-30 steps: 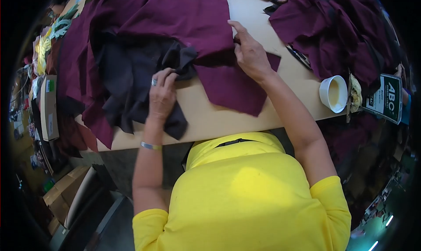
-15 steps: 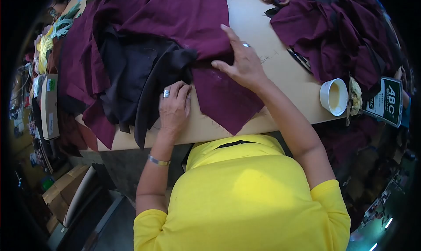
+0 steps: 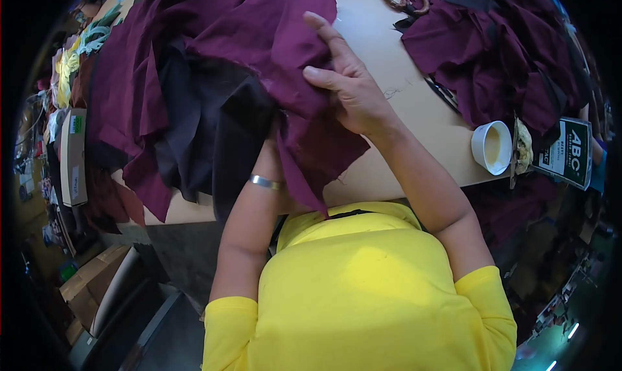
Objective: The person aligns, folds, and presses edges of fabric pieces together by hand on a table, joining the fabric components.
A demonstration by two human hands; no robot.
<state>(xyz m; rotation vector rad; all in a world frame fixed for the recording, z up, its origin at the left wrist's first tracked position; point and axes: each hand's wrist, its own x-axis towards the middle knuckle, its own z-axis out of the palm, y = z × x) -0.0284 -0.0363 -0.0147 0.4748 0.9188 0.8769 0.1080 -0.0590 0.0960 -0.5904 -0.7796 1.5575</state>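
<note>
Maroon cloth [image 3: 259,21] lies in folds over the table, with a dark, nearly black cloth [image 3: 194,112] in its middle. My left hand [image 3: 272,141] reaches in beneath the cloth; its fingers are hidden, and just the wrist and forearm with a metal bracelet [image 3: 265,182] show. My right hand [image 3: 356,89] is open at the right edge of the maroon cloth, thumb and index finger spread apart over it. Its other fingers are mostly out of sight. Between my arms a pointed maroon flap [image 3: 301,177] hangs toward the table's front edge.
At right stand a white cup [image 3: 490,149] with tan contents and a green ABC tin [image 3: 571,152]. More maroon cloth [image 3: 479,54] is heaped behind them, near a brown ring-shaped object [image 3: 414,8]. A long white box [image 3: 74,157] stands at the left.
My left hand has moved forward and under the cloth, lifting the maroon flap over my wrist. My right hand has moved slightly up and left.
</note>
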